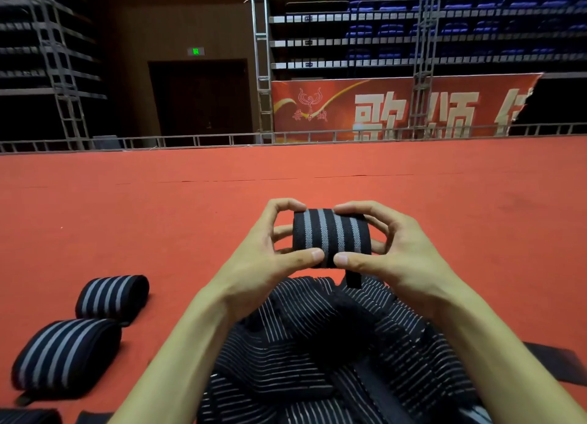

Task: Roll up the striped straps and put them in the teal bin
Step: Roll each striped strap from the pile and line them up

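Both hands, left hand (270, 258) and right hand (394, 255), pinch a rolled strap (332, 238) at frame centre, its roll axis running left-right between them, above a loose strap pile (333, 344). Two finished rolls (111, 296) lie lower left; no teal bin shows.

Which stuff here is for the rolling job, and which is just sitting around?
For the job:
- rolled strap held in left hand and right hand
- two finished rolls
- unrolled strap pile

Just around:
- red banner
- blue seats
- dark door

No teal bin visible.
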Demonstrator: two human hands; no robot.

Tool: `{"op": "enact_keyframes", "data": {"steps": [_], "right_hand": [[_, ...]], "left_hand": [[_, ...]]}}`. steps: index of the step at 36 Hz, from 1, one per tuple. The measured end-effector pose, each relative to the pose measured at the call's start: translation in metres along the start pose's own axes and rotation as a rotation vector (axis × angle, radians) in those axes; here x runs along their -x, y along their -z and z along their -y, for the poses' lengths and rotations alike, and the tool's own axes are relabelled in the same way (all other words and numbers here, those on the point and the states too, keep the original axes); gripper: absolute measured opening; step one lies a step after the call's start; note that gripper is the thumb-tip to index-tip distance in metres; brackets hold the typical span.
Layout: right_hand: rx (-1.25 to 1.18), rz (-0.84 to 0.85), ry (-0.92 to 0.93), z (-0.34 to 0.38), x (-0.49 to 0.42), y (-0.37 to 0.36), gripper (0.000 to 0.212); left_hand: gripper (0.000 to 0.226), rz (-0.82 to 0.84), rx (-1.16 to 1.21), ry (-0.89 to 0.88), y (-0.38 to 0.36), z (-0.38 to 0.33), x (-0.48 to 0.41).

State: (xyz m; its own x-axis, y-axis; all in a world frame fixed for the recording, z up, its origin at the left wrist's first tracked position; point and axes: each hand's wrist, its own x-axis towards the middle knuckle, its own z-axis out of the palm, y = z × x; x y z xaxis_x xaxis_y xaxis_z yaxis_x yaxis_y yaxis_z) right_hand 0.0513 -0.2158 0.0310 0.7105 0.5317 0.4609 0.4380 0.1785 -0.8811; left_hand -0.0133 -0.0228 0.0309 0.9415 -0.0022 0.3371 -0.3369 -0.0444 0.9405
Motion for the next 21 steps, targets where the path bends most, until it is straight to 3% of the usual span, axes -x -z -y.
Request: {"op": "enact_keyframes", "data": {"steps": [4, 10, 21], "right_hand": [[0.054, 0.008, 0.021, 0.001, 0.001, 0.0, 0.057], [0.061, 0.008, -0.036, 0.001, 0.001, 0.003, 0.059], [0.039, 0.014, -0.102, -0.001, 0.0, 0.005, 0.058]], "left_hand": [[0.043, -0.016, 0.057, 0.05, -0.001, 0.003, -0.001], [0.057, -0.068, -0.069, -0.013, -0.001, 0.008, -0.002], [0.051, -0.077, -0.136, -0.041, -0.001, 0.015, -0.003]]}}
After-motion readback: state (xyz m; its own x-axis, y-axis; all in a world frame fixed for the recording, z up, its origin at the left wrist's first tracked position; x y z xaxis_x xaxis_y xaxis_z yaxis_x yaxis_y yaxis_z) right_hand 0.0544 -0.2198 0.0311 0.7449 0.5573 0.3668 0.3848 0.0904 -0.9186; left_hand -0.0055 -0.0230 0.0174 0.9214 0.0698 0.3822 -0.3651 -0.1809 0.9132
